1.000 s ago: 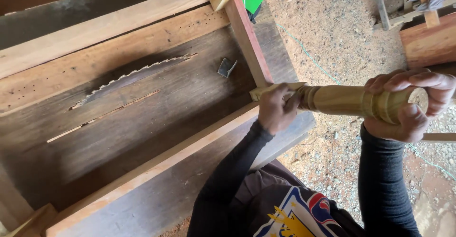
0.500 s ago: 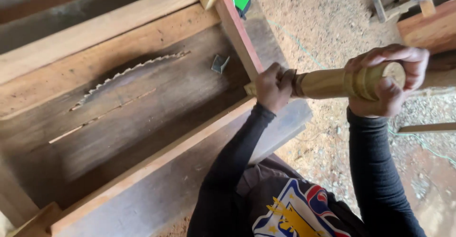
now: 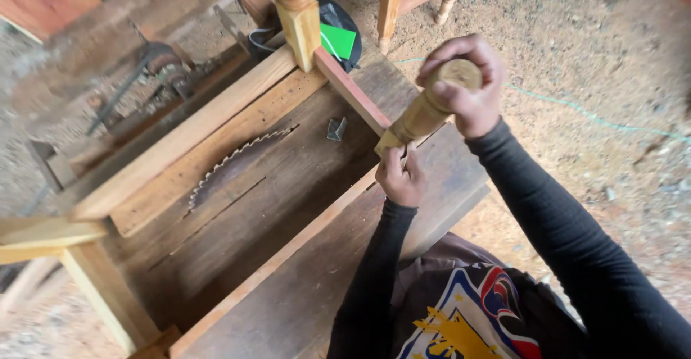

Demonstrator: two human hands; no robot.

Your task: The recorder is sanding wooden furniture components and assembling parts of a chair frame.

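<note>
Sawdust-strewn ground and a plank saw table, toothed blade poking up. Turned wooden post has swung steeper than before; right hand curled over its top, left hand now gripping below its square end.

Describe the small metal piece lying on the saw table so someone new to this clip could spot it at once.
Start at the wooden saw table and find the toothed circular blade rising through its slot. Right of the blade, before the reddish wooden rail, lies the small metal piece: grey, bent, the only loose metal on the boards.
</note>
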